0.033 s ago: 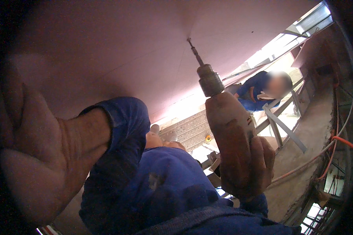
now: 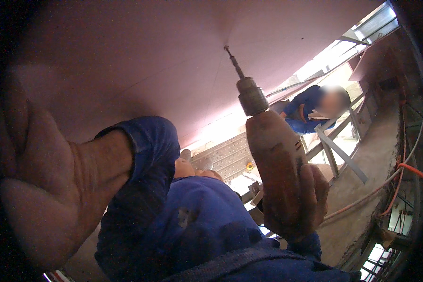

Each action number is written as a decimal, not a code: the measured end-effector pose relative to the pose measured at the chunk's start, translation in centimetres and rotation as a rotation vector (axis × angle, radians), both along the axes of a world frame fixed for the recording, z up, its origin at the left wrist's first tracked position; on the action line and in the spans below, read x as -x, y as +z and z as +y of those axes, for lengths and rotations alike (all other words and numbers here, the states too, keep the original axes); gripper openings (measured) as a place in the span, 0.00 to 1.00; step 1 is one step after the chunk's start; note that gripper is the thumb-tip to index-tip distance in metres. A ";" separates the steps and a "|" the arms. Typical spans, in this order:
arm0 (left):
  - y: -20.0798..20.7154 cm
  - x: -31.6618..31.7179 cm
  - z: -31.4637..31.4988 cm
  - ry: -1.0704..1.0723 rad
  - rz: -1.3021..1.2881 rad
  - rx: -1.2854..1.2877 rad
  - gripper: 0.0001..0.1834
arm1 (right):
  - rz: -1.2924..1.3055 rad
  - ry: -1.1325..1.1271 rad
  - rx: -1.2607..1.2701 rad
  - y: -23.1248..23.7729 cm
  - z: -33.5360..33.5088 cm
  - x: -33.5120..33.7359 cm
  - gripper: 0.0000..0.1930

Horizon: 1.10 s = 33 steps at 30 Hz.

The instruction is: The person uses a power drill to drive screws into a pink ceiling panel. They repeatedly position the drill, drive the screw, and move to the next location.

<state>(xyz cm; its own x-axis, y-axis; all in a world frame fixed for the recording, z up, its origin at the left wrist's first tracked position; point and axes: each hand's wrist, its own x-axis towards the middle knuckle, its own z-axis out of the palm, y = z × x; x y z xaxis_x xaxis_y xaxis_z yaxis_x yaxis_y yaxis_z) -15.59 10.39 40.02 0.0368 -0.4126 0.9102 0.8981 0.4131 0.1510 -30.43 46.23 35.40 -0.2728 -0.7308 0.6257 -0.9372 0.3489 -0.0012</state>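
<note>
One scuffed drill (image 2: 275,155), cylindrical metal chuck (image 2: 252,97), smooth pinkish panel (image 2: 164,61).

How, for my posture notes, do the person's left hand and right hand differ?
The left hand looks larger in view; the right hand looks smaller. The left hand has its palm opened out, while the right hand curls around a drill. Both are bare, with blue sleeves.

A pale platform (image 2: 225,152), its surface pierced by rows of small holes, is shown below the person. A small, round, yellow-and-orange object (image 2: 249,166) is seen at its right-hand part; whether it is supported directly by the perforated surface cannot be determined.
</note>
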 end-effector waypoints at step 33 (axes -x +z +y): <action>-0.3 0.0 0.4 -0.016 -0.014 0.000 0.10 | 0.134 0.027 -0.026 -0.8 0.1 0.3 0.22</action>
